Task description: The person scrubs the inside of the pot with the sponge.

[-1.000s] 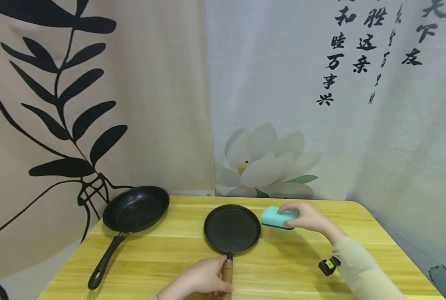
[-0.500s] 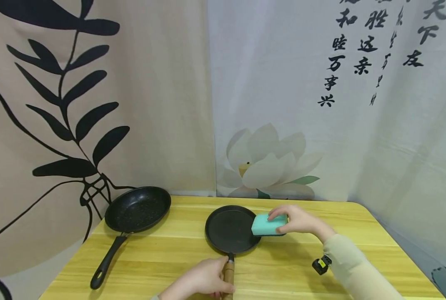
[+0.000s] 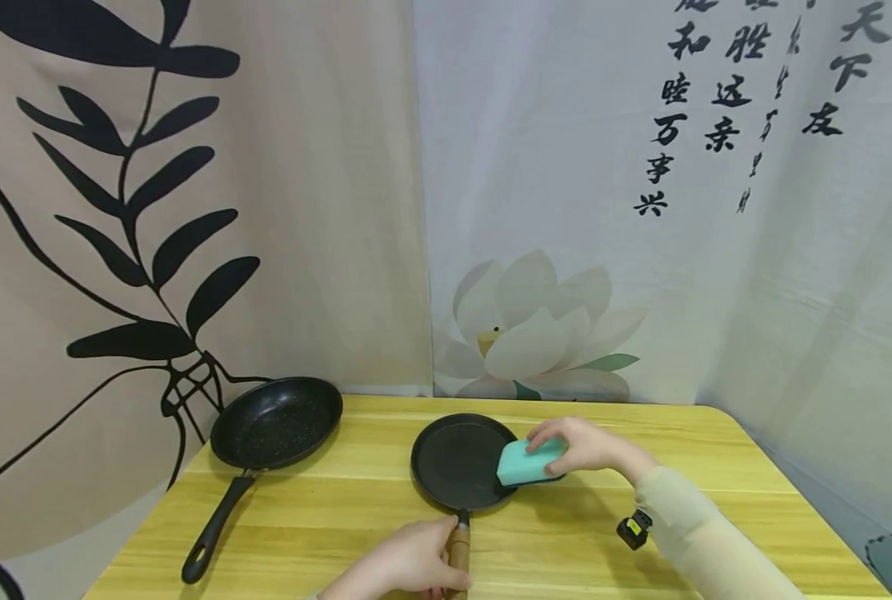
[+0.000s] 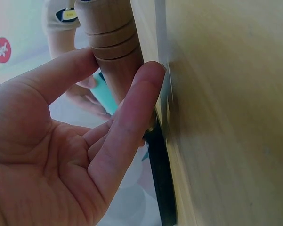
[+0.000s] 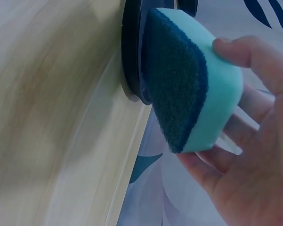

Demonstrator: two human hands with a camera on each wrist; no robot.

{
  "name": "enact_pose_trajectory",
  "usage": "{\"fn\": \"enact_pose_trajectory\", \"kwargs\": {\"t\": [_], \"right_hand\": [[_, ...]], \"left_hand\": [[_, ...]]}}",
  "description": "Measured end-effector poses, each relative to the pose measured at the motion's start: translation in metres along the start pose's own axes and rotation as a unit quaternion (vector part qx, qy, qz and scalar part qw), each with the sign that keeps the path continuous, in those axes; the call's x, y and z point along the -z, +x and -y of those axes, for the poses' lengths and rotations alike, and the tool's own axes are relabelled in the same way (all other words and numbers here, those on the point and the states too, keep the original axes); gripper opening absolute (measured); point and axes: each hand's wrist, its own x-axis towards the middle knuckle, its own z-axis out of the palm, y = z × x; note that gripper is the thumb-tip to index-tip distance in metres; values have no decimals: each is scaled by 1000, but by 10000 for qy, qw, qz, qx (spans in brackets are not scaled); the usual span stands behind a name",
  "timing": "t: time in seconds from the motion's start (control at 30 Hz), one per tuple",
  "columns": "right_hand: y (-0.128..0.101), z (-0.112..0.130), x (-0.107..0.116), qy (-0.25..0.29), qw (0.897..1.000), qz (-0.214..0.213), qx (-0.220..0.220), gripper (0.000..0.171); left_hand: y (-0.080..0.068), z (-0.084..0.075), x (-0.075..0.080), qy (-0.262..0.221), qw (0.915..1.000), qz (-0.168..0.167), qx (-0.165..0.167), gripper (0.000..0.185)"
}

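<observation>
**Teal sponge at the rim of the flat pan**

Teal on top and dark blue underneath, the sponge (image 3: 524, 462) sits in my right hand (image 3: 584, 446), pinched between thumb and fingers. From the head camera it lies tilted over the flat black pan (image 3: 461, 461) at about 3 o'clock on the pan's rim. The right wrist view shows the dark scouring face turned toward the pan, right at its edge; I cannot tell whether the two actually touch.

My left hand (image 3: 408, 567) is at the pan's 6 o'clock, gripping the wooden handle (image 3: 458, 554). The left wrist view shows the thumb on one side and the fingers wrapped round the other side of the ringed wood.

Both hands work over the pale wooden surface (image 3: 326, 517). At about 9 o'clock from the flat pan, well apart from it, a deeper black frying pan (image 3: 276, 421) rests with its long black handle pointing toward 7 o'clock. A small black and yellow device (image 3: 632, 529) hangs at my right sleeve, near 4 o'clock. Behind the surface hang printed cloths, one with a white lotus (image 3: 539, 329).
</observation>
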Motion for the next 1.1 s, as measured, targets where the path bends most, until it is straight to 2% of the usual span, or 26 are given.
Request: {"fn": "enact_pose_trajectory", "kwargs": {"t": [0.57, 0.87, 1.1], "right_hand": [[13, 5, -8, -139, 9977, 647, 152, 51], [15, 0, -18, -49, 9971, 570, 493, 53], [10, 1, -23, -25, 9986, 484, 228, 49]], "left_hand": [[1, -1, 0, 92, 9999, -44, 3, 78], [0, 2, 0, -5, 10000, 3, -42, 79], [2, 5, 3, -392, 9988, 286, -15, 87]]}}
